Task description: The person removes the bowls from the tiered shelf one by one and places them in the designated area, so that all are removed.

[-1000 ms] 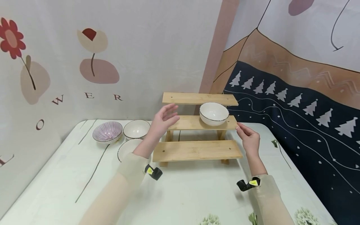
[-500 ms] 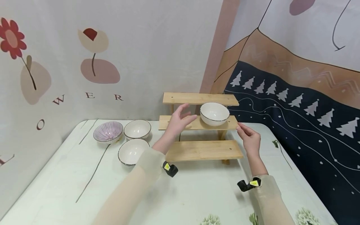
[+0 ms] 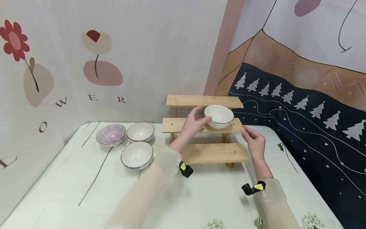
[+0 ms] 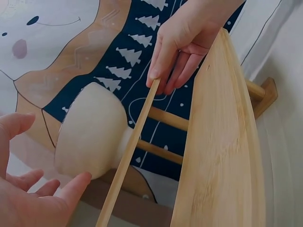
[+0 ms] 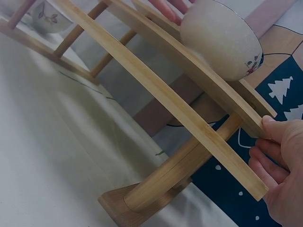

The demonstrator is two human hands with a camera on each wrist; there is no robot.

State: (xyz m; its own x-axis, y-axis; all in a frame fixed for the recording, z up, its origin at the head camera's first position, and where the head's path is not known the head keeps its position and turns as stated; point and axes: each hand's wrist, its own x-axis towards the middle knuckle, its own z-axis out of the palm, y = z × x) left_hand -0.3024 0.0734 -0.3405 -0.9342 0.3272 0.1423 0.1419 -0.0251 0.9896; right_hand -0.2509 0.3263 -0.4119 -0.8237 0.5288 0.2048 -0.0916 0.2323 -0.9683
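A white bowl with a dark rim (image 3: 219,116) stands upright on the middle board of a three-step wooden rack (image 3: 214,152), towards its right end. My left hand (image 3: 195,123) is at the bowl's left side, fingers and thumb spread; in the left wrist view the bowl's (image 4: 90,132) outer wall faces the parted fingers, and contact cannot be made out. At the middle board's right end, my right hand (image 3: 254,141) pinches the wood between thumb and fingers. The right wrist view shows that thumb on the board's end (image 5: 258,124), with a small floral print on the bowl (image 5: 220,40) above.
On the table's left side stand a purple striped bowl (image 3: 111,134) and two white bowls, one behind (image 3: 140,131) and one in front (image 3: 137,155). A printed curtain (image 3: 148,57) hangs close behind the rack. The rack's top board (image 3: 204,101) rises behind the bowl.
My left hand has moved right, from the rack's left end to the side of the white bowl on the middle board. The right hand has kept its grip there.
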